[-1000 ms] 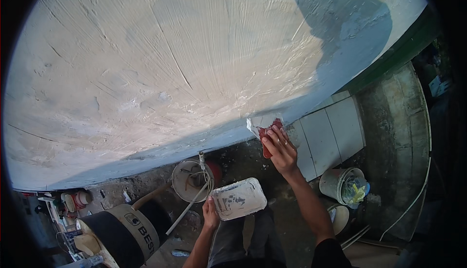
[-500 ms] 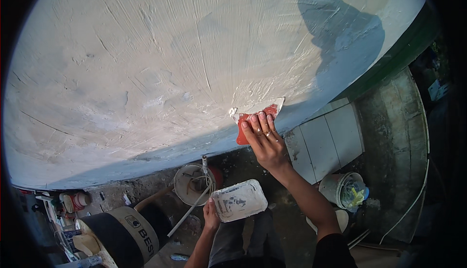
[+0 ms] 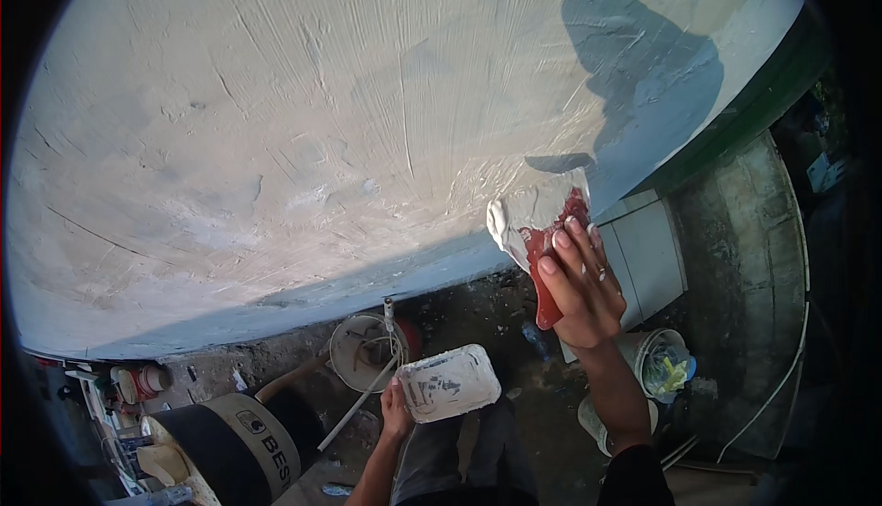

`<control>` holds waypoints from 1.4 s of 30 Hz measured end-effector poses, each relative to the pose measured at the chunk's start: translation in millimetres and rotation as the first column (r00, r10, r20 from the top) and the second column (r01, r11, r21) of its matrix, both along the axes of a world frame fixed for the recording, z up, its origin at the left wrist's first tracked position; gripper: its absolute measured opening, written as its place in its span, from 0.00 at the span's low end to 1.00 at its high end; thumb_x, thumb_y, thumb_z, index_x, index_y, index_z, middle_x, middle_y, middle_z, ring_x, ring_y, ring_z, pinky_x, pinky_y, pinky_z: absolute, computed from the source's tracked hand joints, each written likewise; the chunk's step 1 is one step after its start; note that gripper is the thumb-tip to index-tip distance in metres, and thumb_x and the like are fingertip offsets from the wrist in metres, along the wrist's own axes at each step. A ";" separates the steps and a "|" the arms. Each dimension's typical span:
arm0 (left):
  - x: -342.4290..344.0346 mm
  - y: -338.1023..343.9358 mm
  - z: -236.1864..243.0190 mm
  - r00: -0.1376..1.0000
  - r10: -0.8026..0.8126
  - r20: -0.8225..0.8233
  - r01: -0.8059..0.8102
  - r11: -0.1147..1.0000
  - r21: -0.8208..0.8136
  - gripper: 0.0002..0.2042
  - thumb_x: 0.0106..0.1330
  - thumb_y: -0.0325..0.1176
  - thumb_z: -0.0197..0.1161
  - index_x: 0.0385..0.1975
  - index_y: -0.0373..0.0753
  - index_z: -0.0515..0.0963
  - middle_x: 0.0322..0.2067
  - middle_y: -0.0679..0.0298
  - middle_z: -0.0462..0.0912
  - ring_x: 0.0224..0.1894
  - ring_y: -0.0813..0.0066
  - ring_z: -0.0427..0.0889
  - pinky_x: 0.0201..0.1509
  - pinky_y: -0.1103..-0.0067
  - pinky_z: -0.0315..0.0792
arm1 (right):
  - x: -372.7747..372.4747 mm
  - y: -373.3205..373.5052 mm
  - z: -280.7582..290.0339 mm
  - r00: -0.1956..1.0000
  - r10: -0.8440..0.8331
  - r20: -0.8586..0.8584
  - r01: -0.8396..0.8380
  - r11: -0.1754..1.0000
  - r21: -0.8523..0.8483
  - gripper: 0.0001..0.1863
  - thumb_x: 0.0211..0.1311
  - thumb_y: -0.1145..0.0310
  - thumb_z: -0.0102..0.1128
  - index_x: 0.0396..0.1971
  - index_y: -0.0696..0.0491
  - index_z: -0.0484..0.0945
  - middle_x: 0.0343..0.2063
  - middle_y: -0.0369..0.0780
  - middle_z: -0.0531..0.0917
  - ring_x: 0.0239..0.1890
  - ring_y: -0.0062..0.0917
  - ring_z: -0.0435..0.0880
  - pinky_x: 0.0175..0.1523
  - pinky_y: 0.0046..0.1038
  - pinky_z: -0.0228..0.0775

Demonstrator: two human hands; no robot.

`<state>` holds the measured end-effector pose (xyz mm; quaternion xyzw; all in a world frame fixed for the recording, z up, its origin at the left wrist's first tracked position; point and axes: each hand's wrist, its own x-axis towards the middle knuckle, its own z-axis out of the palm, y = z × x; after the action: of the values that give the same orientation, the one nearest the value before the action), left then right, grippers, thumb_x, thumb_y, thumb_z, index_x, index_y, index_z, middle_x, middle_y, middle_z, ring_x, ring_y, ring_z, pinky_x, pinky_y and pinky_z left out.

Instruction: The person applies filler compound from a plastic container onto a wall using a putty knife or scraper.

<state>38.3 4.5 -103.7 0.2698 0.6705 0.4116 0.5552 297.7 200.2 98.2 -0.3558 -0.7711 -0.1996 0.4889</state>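
My right hand grips a red spreader whose wide blade is coated with thick white paste, with a lump at its left edge. The blade is near the lower part of the plastered white wall, its dark shadow just above it; whether it touches I cannot tell. My left hand holds the end of a white rectangular tray smeared with paste and grey patches, low over my legs. Wet, streaky paste shows on the wall left of the blade.
A black and beige drum lies at lower left, near a bucket with hose and pipe and assorted clutter. At right are white tiles, a bucket with plastic inside, another container and a concrete ledge.
My right hand and spreader moved up to the wall and left, then back right and down, now seen larger with more paste on the blade. My left hand and tray barely moved.
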 end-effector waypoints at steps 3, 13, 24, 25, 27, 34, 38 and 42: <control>-3.5 -2.4 -12.9 0.994 0.018 0.110 -0.022 0.999 0.034 0.24 0.76 0.48 0.38 0.46 0.33 0.75 0.37 0.64 0.80 0.38 0.80 0.76 0.43 0.80 0.72 | -13.9 22.6 39.1 0.995 0.000 0.100 -0.001 1.000 0.006 0.16 0.55 0.77 0.63 0.46 0.55 0.80 0.46 0.47 0.82 0.52 0.42 0.81 0.56 0.43 0.74; -12.3 -5.1 -11.0 0.995 -0.011 0.095 0.008 1.000 0.028 0.24 0.76 0.49 0.38 0.46 0.33 0.75 0.36 0.65 0.80 0.38 0.80 0.75 0.43 0.80 0.71 | -25.3 15.9 -118.8 0.970 0.021 0.243 0.039 0.971 -0.238 0.18 0.58 0.76 0.57 0.50 0.57 0.78 0.52 0.48 0.79 0.57 0.42 0.76 0.62 0.44 0.68; -22.0 -8.1 -18.1 0.996 -0.007 0.087 0.008 1.000 -0.012 0.24 0.76 0.49 0.38 0.45 0.34 0.75 0.36 0.65 0.80 0.38 0.79 0.76 0.44 0.80 0.71 | 5.0 -11.1 -54.8 1.000 0.007 0.004 -0.006 0.985 -0.172 0.17 0.51 0.77 0.67 0.44 0.55 0.79 0.46 0.47 0.82 0.52 0.43 0.80 0.58 0.46 0.72; -16.1 -1.7 -4.0 0.998 -0.038 0.058 0.039 0.999 -0.010 0.24 0.76 0.49 0.38 0.45 0.34 0.75 0.36 0.65 0.80 0.38 0.79 0.76 0.44 0.80 0.71 | 4.4 -11.0 -23.9 1.000 -0.012 0.008 0.012 0.995 -0.100 0.17 0.52 0.76 0.67 0.44 0.53 0.79 0.46 0.47 0.82 0.51 0.43 0.81 0.57 0.46 0.72; -16.6 -0.6 1.5 0.998 -0.052 0.019 0.052 0.999 -0.001 0.24 0.76 0.48 0.38 0.44 0.34 0.75 0.36 0.65 0.80 0.38 0.79 0.76 0.44 0.80 0.71 | -5.5 -7.5 36.8 1.000 -0.023 0.020 0.023 1.000 -0.001 0.17 0.51 0.74 0.68 0.43 0.51 0.80 0.45 0.46 0.83 0.51 0.42 0.81 0.56 0.45 0.73; -12.7 5.5 -1.3 0.991 -0.060 0.118 0.051 0.996 0.076 0.23 0.77 0.47 0.37 0.44 0.34 0.75 0.36 0.65 0.79 0.38 0.80 0.75 0.44 0.80 0.71 | -46.7 30.7 96.6 0.970 -0.109 0.215 0.073 0.982 0.172 0.17 0.57 0.74 0.62 0.48 0.53 0.80 0.46 0.46 0.83 0.53 0.39 0.80 0.59 0.41 0.72; -24.7 -4.2 -15.6 0.994 -0.037 0.102 0.030 0.997 0.069 0.23 0.77 0.47 0.38 0.44 0.34 0.75 0.36 0.65 0.79 0.38 0.80 0.76 0.44 0.79 0.72 | -61.1 18.0 32.2 0.958 -0.058 0.282 0.058 0.998 0.006 0.17 0.58 0.76 0.59 0.49 0.55 0.79 0.51 0.48 0.79 0.56 0.40 0.77 0.60 0.42 0.70; -29.2 -5.8 -7.7 0.993 -0.032 0.118 0.028 0.999 0.031 0.23 0.77 0.48 0.38 0.45 0.34 0.75 0.36 0.65 0.79 0.38 0.80 0.76 0.44 0.79 0.72 | -57.5 2.6 -74.1 0.946 -0.003 0.323 0.059 0.985 -0.162 0.18 0.60 0.74 0.56 0.52 0.56 0.77 0.55 0.49 0.76 0.59 0.42 0.75 0.64 0.44 0.66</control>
<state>9.1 -1.4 -111.3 0.2631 0.6262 0.4283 0.5961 240.2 202.8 24.1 -0.3709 -0.8488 -0.1963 0.3215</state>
